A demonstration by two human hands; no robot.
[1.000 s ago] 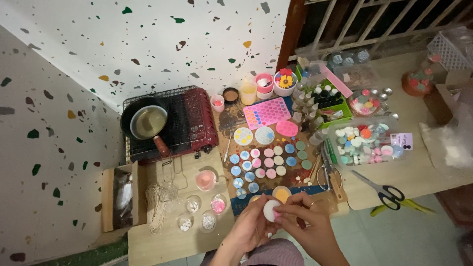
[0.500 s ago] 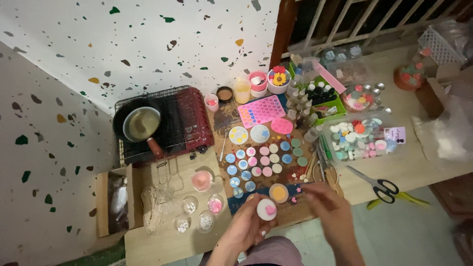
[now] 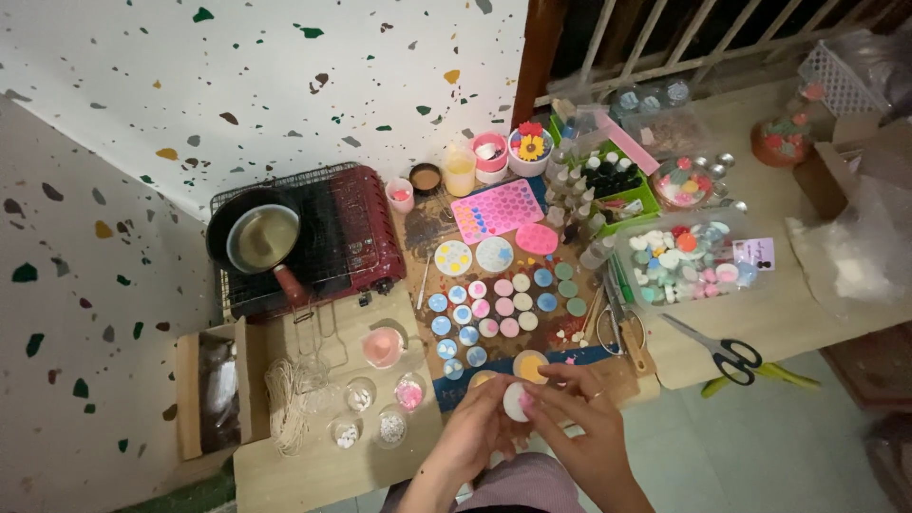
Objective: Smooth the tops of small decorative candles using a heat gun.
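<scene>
Both hands are meeting low over the wooden bench [image 3: 760,328]: left hand [image 3: 480,432] is gripping a white disc [image 3: 514,403], right hand [image 3: 570,418] is pinching its edge. Speckled terrazzo wall [image 3: 237,85] is backing the cluttered bench, red stove [image 3: 332,237] sitting left.

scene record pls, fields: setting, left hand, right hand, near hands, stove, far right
setting: low wooden table against speckled wall
left hand: holds white round disc
right hand: fingertips on the disc, at a pink bit on it
near hands: rows of small pink, blue, white discs; yellow-filled cup; pink cup
stove: red burner, pan on it
far right: black-handled scissors; clear box of coloured pieces
</scene>
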